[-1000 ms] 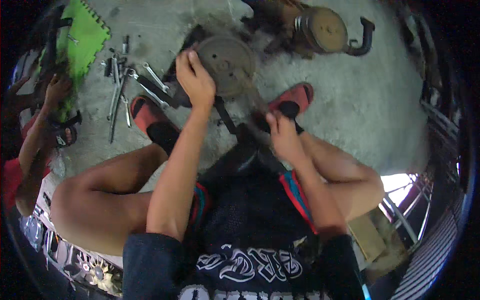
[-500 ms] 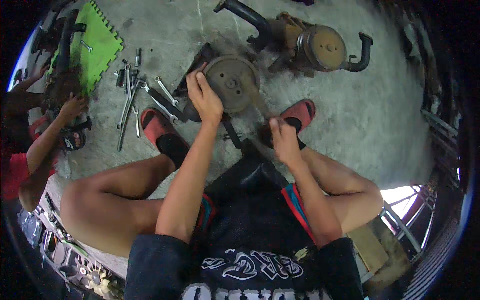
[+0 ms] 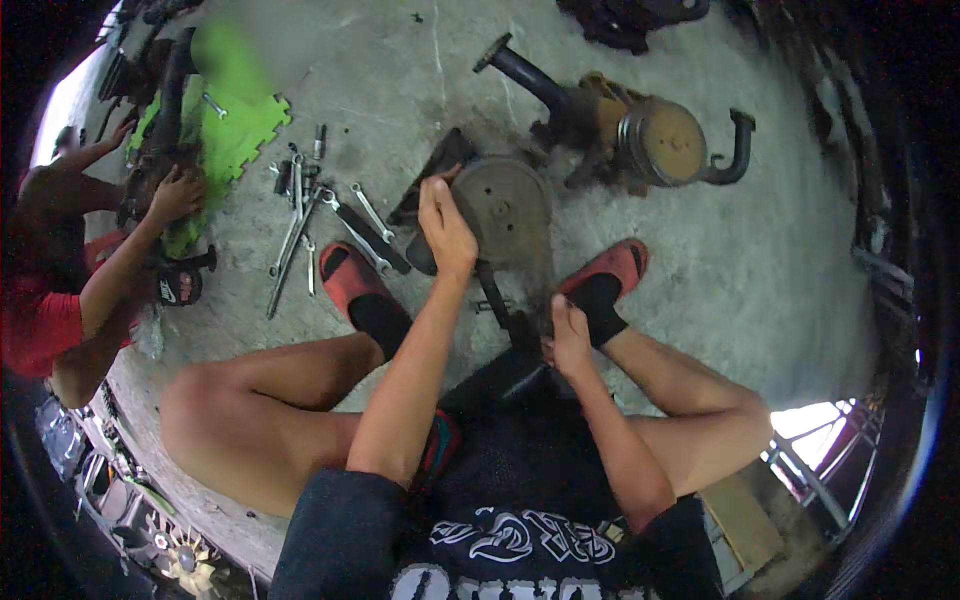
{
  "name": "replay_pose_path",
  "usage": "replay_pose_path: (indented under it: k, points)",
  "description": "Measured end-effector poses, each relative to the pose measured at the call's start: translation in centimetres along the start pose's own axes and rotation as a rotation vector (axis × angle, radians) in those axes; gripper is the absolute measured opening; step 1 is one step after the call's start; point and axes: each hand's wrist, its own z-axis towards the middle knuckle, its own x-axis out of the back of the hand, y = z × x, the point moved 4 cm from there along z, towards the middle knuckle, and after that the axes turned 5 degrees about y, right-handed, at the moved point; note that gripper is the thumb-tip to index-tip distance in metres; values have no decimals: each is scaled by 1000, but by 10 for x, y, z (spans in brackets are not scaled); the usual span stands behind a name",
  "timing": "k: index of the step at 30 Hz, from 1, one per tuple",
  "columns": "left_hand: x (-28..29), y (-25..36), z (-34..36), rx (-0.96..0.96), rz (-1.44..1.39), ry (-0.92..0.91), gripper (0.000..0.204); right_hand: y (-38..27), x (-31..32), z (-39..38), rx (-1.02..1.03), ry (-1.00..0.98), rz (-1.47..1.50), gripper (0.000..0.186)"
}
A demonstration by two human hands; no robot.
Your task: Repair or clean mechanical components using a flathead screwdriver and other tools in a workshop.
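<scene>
A round, dusty metal pulley [image 3: 515, 185] faces up on a dark engine part, standing on the floor between my feet. My left hand [image 3: 448, 232] is closed on the pulley's left side, its fingers pressed along the rim. My right hand [image 3: 570, 338] is closed, just below and to the right of the pulley, near my right foot. It seems to grip something dark and narrow that is smeared by motion, so its kind cannot be made out. Below the pulley, a dark bar [image 3: 492, 290] points toward me.
A second, rusty pulley assembly [image 3: 668, 140] with black pipes lies beyond, to the right. Several wrenches [image 3: 295, 225] lie left of my left sandal [image 3: 345, 275]. Far left, a co-worker's hand [image 3: 178, 195] touches a dark part beside a green foam mat [image 3: 240, 120].
The whole view has shifted, so the scene sits lower and further right. My right hand is a little closer below the pulley; my left hand stays on its rim.
</scene>
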Motion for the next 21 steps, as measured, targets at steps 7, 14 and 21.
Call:
replay_pose_path:
  k: [7, 14, 21]
  points:
    - [0, 13, 8, -34, -37, -52, 39, -66, -2, 3, 422, 184, -479, 52]
    - [-26, -17, 0, -27, 52, -103, 38, -138, -11, -21, 868, 112, -421, 46]
    - [9, 2, 14, -27, 45, -200, 38, -148, -43, -24, 562, -42, -652, 48]
